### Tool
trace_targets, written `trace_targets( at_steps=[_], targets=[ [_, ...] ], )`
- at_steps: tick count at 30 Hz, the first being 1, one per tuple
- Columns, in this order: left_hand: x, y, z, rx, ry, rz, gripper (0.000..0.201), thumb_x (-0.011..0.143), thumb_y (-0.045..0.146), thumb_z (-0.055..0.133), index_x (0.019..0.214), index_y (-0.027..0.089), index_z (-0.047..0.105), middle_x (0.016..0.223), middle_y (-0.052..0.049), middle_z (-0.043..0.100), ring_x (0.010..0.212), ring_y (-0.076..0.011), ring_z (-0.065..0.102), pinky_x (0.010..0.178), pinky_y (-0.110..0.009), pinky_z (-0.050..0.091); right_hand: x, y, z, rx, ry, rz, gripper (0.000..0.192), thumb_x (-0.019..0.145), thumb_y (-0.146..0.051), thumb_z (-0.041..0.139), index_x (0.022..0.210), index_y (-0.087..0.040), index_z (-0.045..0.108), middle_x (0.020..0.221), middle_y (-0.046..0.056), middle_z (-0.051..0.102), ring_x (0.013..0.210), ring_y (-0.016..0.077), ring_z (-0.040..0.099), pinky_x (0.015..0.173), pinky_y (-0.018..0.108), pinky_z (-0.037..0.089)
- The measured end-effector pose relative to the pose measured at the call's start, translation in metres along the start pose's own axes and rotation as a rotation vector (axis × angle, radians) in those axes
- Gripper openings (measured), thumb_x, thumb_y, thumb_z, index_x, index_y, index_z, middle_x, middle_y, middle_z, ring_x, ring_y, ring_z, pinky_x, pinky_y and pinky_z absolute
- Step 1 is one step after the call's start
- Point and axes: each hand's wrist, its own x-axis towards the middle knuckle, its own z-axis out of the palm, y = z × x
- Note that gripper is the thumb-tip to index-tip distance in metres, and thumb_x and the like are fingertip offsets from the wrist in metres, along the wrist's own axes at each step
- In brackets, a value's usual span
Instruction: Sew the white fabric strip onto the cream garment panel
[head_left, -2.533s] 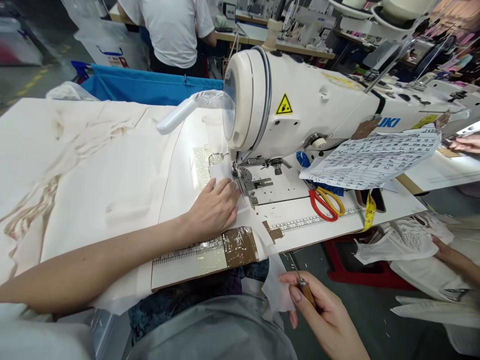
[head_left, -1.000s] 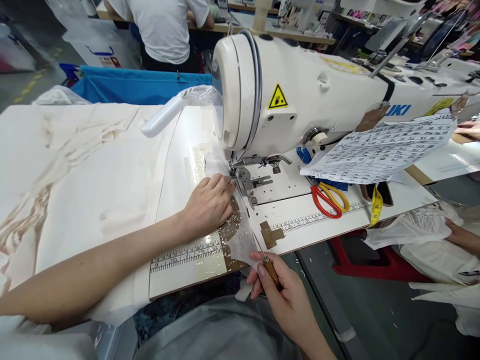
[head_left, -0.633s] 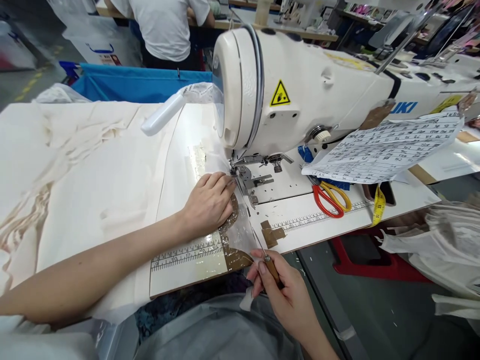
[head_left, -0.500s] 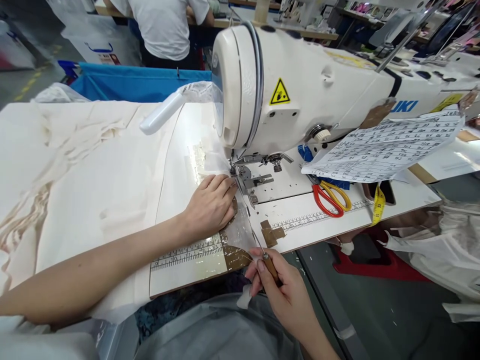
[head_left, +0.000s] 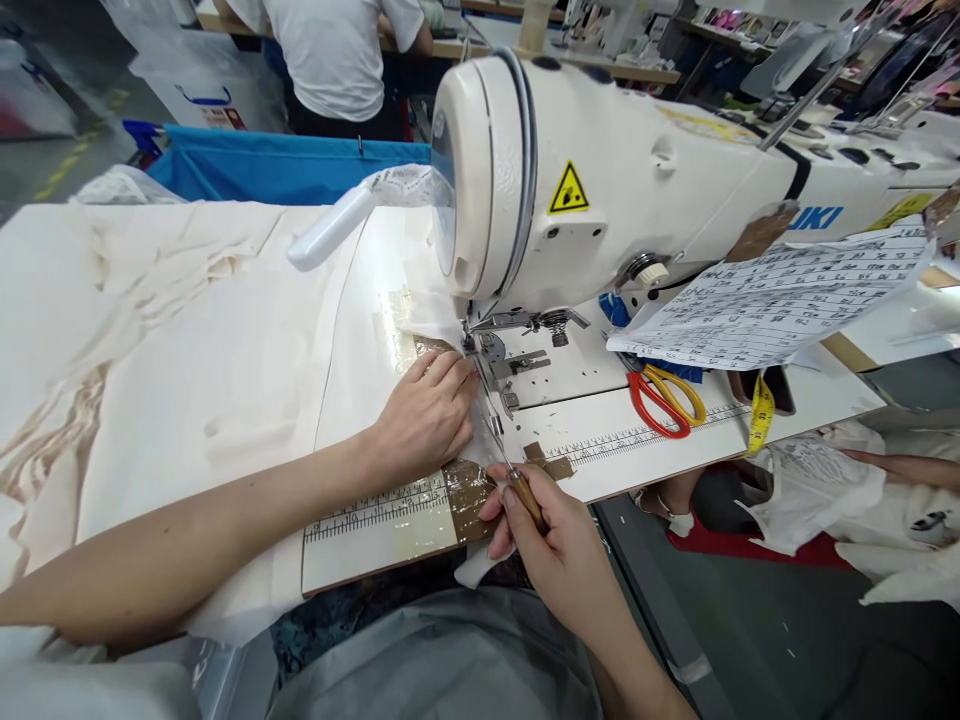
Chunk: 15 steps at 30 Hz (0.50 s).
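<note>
grey floor (head_left: 750, 640), blue bin (head_left: 285, 170), rear worktables (head_left: 600, 70)

Bright, even lighting. Lamp glare on the surface (head_left: 390, 260) beside the sewing machine (head_left: 600, 190). Wide-angle distortion bends edges; far background slightly soft.

Scissors (head_left: 664, 395): laid on the table (head_left: 645, 445), right of the needle plate (head_left: 536, 365).
Chart (head_left: 772, 300): draped behind them, against the sewing machine (head_left: 615, 190).

Red-and-yellow scissors (head_left: 664, 398), cream fabric (head_left: 187, 340), white sewing machine (head_left: 637, 200).
</note>
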Motion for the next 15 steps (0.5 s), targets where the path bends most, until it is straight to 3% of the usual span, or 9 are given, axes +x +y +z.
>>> trace_targets(
  at_steps=[8, 12, 15],
  targets=[
    [0.002, -0.007, 0.007, -0.06, 0.041, -0.045, 0.039, 0.097, 0.021, 0.037, 0.126, 0.003, 0.058, 0.123, -0.019, 0.058, 0.113, -0.0314, 0.05, 0.095, -0.046, 0.049, 0.007, -0.01, -0.001, -0.012, -0.027, -0.111, 0.025, 0.103, -0.029, 0.04, 0.117, -0.02, 0.058, 0.085, 0.001, 0.071, 0.057, 0.0109, 0.069, 0.057, 0.021, 0.054],
    [0.008, -0.016, 0.012, -0.06, 0.047, -0.024, 0.037, 0.099, 0.012, 0.031, 0.122, 0.003, 0.058, 0.118, -0.019, 0.059, 0.102, -0.0268, 0.052, 0.085, -0.04, 0.054, -0.002, -0.023, -0.001, -0.045, -0.016, -0.279, 0.025, 0.102, -0.029, 0.043, 0.122, -0.024, 0.059, 0.081, 0.0, 0.072, 0.061, 0.0123, 0.067, 0.062, 0.024, 0.055],
    [0.017, -0.022, 0.007, 0.032, -0.032, 0.026, 0.038, 0.097, 0.004, 0.027, 0.109, 0.005, 0.063, 0.102, -0.017, 0.062, 0.087, -0.0242, 0.053, 0.074, -0.037, 0.055, -0.009, -0.039, -0.001, -0.138, 0.045, -0.405, 0.028, 0.1, -0.027, 0.048, 0.124, -0.03, 0.061, 0.091, 0.001, 0.075, 0.061, 0.0128, 0.065, 0.063, 0.024, 0.056]
  ],
)
